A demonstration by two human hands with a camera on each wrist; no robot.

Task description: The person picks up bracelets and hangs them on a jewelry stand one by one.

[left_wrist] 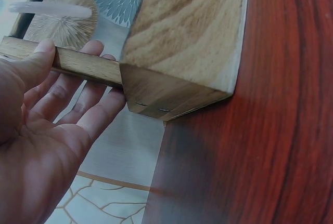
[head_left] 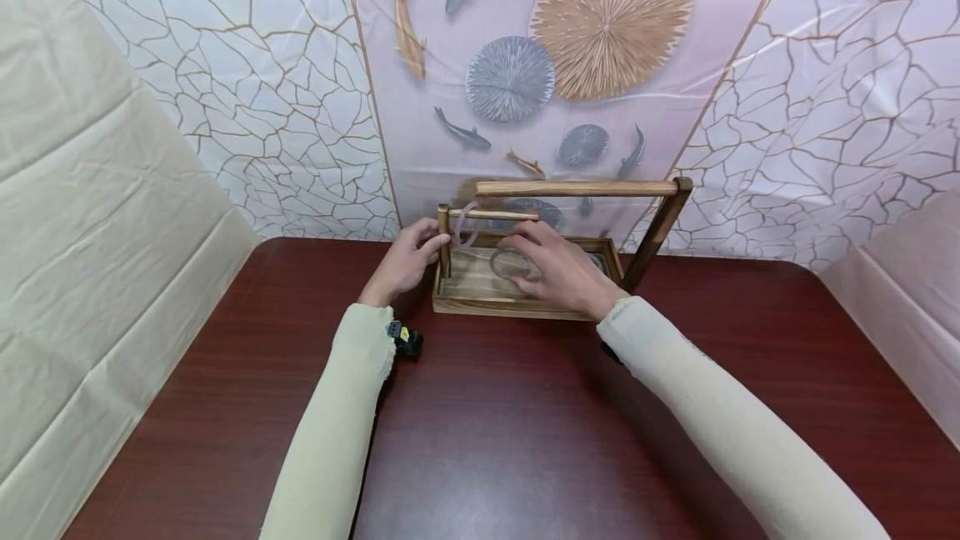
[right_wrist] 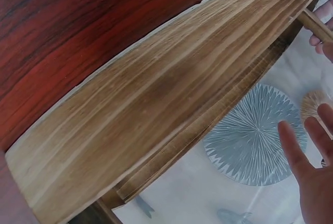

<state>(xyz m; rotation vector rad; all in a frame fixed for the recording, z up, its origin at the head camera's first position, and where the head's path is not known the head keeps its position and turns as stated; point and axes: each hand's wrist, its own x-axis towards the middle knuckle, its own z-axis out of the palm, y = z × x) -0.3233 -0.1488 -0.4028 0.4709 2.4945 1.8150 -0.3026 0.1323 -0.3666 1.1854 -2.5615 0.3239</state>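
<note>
A wooden jewelry stand (head_left: 510, 308) with a tray base, two posts and two horizontal bars stands at the back of the table. My left hand (head_left: 405, 263) grips its short left post (left_wrist: 86, 67), thumb on one side and fingers behind. Over the lower bar (head_left: 498, 214) hangs a pale lilac bangle (head_left: 457, 229), seen edge-on in the left wrist view. In front of that bar my right hand (head_left: 558, 267) pinches a greyish translucent bangle (head_left: 492, 262) between thumb and fingers, above the tray. The right wrist view does not show this bangle.
The taller post (head_left: 656, 236) rises at the stand's right and carries the upper bar (head_left: 577, 188). Part of a round thing (head_left: 597, 260) shows in the tray's right end, mostly behind my right hand. A patterned cloth (head_left: 300, 90) hangs behind the dark red table (head_left: 480, 432).
</note>
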